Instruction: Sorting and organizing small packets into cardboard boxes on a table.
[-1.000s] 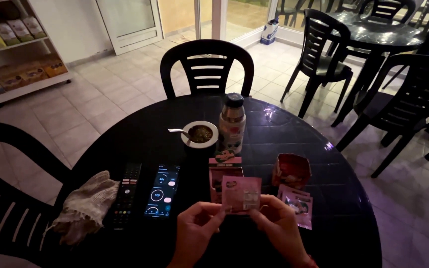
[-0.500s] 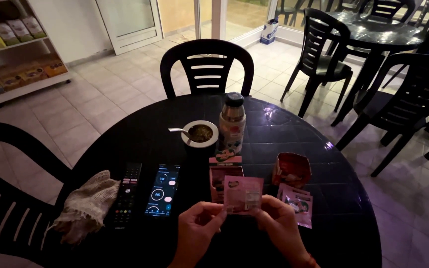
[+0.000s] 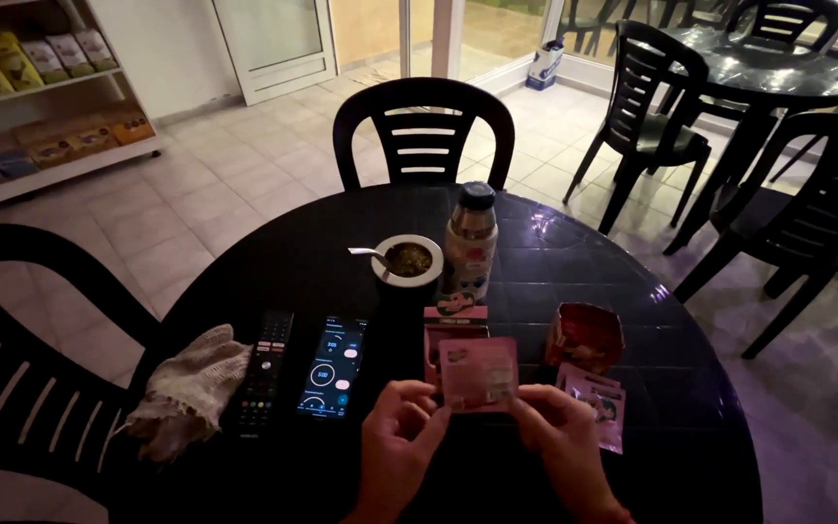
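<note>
Both hands are up over the near edge of the round black table [image 3: 632,320], pinching one small pink packet [image 3: 478,374] between them: left hand [image 3: 402,442] closed on its lower left corner, right hand [image 3: 557,437] closed on its lower right edge, the packet held flat and facing the person, clear of the tabletop. Step in hand looks like holding the packet up at its corners, not yet torn as far as can be seen; a tear from here would call for a firm pinch on both sides and opposite pulls. Count on the table: one pink box [image 3: 455,325] standing open behind the packet, one more packet [image 3: 597,405] lying flat just right of the right hand, one crumpled red wrapper [image 3: 585,335], one flask [image 3: 469,243], one cup [image 3: 409,260] with a metal straw, one phone [image 3: 333,367] with its screen lit, one remote [image 3: 265,374], one pale cloth [image 3: 189,388] at the left edge. Black plastic chairs: one [image 3: 423,131] across the table, more around a second table beyond.
</note>
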